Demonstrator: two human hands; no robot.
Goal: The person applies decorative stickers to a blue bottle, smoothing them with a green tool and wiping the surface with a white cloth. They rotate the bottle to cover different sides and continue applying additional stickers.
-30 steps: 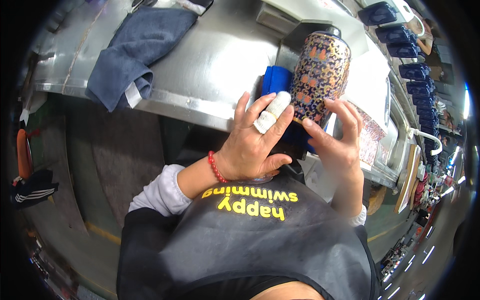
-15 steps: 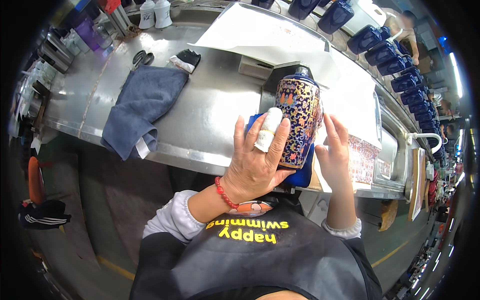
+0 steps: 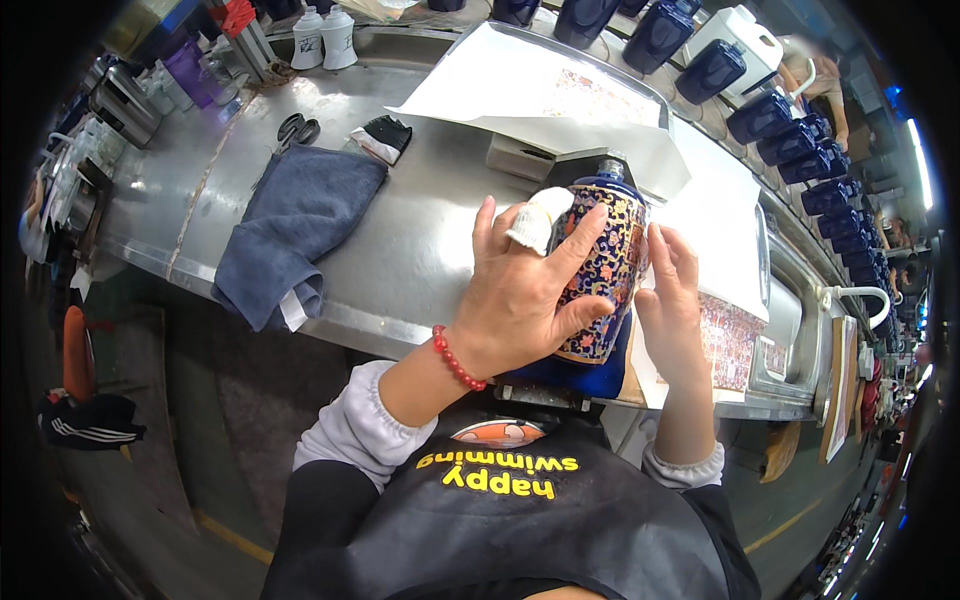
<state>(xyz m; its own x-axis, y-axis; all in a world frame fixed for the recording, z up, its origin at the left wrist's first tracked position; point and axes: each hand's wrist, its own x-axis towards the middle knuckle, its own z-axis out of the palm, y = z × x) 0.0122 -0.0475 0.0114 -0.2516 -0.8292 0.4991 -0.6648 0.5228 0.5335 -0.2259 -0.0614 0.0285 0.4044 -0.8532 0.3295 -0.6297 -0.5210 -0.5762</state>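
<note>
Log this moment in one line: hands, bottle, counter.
left hand: spread on floral-patterned blue bottle | right hand: beside bottle, contact unclear | steel counter: blue-gray towel, black scissors left of bottle

Definitely a workshop, more factory floor than hobby corner

There's a long steel bench (image 3: 430,215) with a sink (image 3: 788,298) at one end, printed pattern sheets (image 3: 732,340) spread about, and a whole row of matching dark blue bottles (image 3: 711,71) running off down the room. Apron (image 3: 480,545) on the person here, another person (image 3: 826,85) farther along, strip lights (image 3: 919,165) overhead.
</note>
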